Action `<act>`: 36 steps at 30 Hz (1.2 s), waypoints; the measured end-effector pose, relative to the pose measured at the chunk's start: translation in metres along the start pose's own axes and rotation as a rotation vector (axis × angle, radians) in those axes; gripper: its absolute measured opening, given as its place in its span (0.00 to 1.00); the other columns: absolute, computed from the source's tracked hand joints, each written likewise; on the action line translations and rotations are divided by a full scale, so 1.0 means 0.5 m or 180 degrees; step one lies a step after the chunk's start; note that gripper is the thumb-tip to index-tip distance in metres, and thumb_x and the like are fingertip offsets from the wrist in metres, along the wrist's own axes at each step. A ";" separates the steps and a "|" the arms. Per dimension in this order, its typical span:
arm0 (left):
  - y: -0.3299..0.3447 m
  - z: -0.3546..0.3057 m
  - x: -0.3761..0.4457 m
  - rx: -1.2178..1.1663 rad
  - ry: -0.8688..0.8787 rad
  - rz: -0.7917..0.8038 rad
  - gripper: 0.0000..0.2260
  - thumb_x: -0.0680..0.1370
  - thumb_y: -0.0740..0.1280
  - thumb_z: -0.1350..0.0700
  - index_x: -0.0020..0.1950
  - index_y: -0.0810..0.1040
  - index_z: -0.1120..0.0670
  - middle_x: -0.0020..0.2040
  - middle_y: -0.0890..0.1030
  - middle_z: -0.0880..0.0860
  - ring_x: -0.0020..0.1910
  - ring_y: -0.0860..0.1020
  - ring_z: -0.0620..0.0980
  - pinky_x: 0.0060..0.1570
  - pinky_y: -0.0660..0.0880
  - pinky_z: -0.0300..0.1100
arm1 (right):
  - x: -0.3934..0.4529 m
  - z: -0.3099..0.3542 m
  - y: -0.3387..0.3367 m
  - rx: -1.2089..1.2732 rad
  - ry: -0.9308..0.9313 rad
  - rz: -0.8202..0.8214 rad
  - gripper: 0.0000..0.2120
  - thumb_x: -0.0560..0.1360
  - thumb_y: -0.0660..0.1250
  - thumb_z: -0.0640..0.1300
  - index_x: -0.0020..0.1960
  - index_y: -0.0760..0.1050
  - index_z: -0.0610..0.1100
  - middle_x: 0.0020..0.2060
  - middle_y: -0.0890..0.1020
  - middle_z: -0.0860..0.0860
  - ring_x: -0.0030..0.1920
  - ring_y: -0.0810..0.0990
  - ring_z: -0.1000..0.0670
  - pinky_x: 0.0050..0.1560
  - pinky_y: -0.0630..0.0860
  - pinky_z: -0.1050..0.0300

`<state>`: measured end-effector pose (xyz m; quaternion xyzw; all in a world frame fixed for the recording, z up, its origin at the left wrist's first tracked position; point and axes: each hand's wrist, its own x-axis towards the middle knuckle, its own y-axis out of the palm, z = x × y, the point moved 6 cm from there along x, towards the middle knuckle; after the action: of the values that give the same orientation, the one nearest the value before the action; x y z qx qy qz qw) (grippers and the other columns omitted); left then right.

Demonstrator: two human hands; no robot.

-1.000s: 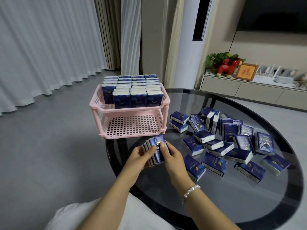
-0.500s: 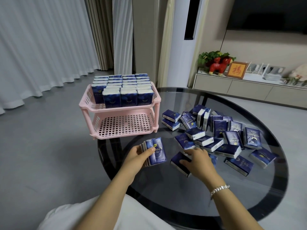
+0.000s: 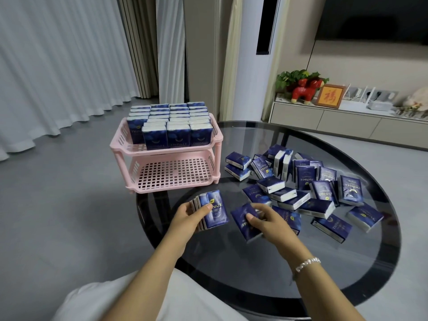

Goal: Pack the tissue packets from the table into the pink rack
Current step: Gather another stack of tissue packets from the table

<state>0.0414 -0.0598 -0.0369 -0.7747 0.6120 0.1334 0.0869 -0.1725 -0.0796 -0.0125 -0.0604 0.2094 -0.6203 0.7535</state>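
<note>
Grey floor and pale curtains sit behind a round dark glass counter (image 3: 254,274), and from my feed the pink rack (image 3: 172,156) stands at its 10 o'clock edge. Its upper tier is filled with upright blue tissue packets (image 3: 171,122) in rows, while the lower tier shows only its bare grid. A loose heap of packets (image 3: 308,186) is spread from the counter's centre out toward 3 o'clock, some flat, some on edge, many overlapping. My left hand (image 3: 188,217) is closed round a small stack of packets (image 3: 212,209), thumb across the front face, held near the counter's 8 o'clock rim just in front of the rack. My right hand (image 3: 269,220), wearing a beaded bracelet (image 3: 306,264), grips a single packet (image 3: 245,221) at the near edge of the heap; I cannot tell whether it is clear of the glass.
</note>
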 end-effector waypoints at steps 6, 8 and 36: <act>-0.002 0.006 0.000 -0.0074 -0.0040 0.0044 0.28 0.64 0.76 0.44 0.60 0.75 0.52 0.55 0.83 0.51 0.53 0.81 0.50 0.59 0.76 0.53 | -0.001 0.016 0.023 0.1693 0.0126 0.0360 0.20 0.77 0.63 0.39 0.61 0.70 0.62 0.38 0.79 0.48 0.42 0.78 0.47 0.43 0.76 0.49; -0.004 0.008 0.001 -0.0100 -0.0045 0.0022 0.23 0.68 0.75 0.47 0.60 0.75 0.52 0.55 0.82 0.52 0.53 0.81 0.50 0.60 0.76 0.53 | -0.004 0.025 0.028 0.1990 0.0101 0.0388 0.15 0.77 0.61 0.36 0.61 0.72 0.51 0.40 0.80 0.45 0.39 0.77 0.46 0.39 0.75 0.52; 0.000 -0.005 -0.009 -0.0183 0.0195 0.0247 0.48 0.49 0.78 0.34 0.63 0.70 0.54 0.59 0.80 0.51 0.57 0.79 0.50 0.62 0.74 0.53 | 0.006 0.034 0.117 0.1696 -0.0451 0.0284 0.12 0.72 0.71 0.43 0.45 0.67 0.44 0.39 0.80 0.48 0.39 0.79 0.51 0.42 0.75 0.57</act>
<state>0.0406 -0.0562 -0.0328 -0.7563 0.6398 0.1304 0.0407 -0.1122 -0.0725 -0.0182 0.1060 -0.0119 -0.6140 0.7821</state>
